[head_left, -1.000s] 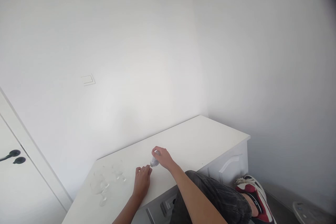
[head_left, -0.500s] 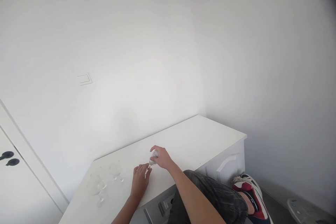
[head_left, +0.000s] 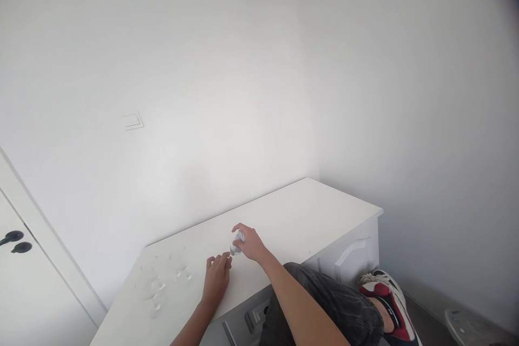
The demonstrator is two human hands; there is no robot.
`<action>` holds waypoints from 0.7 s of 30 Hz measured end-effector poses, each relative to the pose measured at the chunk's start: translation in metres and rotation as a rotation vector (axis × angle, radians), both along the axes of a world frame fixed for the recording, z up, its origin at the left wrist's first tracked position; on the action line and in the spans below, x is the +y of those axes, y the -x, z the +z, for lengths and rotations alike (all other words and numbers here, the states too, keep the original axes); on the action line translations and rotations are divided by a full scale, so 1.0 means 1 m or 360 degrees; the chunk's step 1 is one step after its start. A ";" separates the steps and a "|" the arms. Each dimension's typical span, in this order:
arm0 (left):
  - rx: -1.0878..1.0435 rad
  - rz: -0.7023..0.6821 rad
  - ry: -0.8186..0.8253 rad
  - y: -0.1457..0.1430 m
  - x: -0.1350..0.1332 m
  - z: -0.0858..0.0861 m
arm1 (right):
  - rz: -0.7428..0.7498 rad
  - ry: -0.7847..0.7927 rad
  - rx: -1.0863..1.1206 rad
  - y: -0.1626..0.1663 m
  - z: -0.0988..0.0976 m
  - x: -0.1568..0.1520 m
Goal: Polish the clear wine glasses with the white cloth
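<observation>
On the white cabinet top (head_left: pixel 300 216) my right hand (head_left: pixel 249 243) is wrapped round a small clear glass (head_left: pixel 237 243), held tilted just above the surface. My left hand (head_left: pixel 216 277) lies close beside it on the left, fingers curled, its fingertips pinching at the lower end of the same glass. What the fingertips hold there is too small to make out. Several other clear stemmed glasses (head_left: pixel 158 281) stand in a loose group further left on the top.
White walls meet in a corner behind the cabinet, with a light switch (head_left: pixel 132 120) on the left wall. A white door with dark handles (head_left: pixel 14 241) is at the far left. My knee in dark trousers (head_left: pixel 324 297) and a red, white and black shoe (head_left: pixel 385 294) are lower right.
The view has shifted slightly; both hands stay together at the small glass, the left fingertips a little closer to its lower end.
</observation>
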State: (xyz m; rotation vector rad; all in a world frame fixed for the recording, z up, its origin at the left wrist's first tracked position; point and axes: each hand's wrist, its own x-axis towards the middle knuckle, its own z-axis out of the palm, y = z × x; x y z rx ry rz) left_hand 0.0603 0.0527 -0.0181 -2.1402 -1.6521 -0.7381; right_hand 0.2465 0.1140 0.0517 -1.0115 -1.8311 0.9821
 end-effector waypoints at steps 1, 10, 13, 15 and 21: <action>-0.0002 -0.0033 -0.0008 -0.001 0.000 0.000 | -0.0044 0.0024 0.0026 0.001 0.001 0.000; 0.0027 0.0149 -0.0091 0.005 0.004 -0.004 | 0.0319 -0.0041 -0.0085 -0.008 -0.002 0.002; 0.0021 0.0078 -0.0067 0.002 0.003 -0.002 | 0.0140 -0.0029 -0.0046 -0.004 -0.005 0.004; 0.0001 0.0029 -0.0050 0.000 0.003 -0.001 | 0.0059 -0.0027 0.0007 -0.001 -0.006 0.004; 0.0022 0.0111 -0.0048 0.001 0.001 -0.003 | 0.0130 -0.0064 -0.0012 0.000 0.000 -0.003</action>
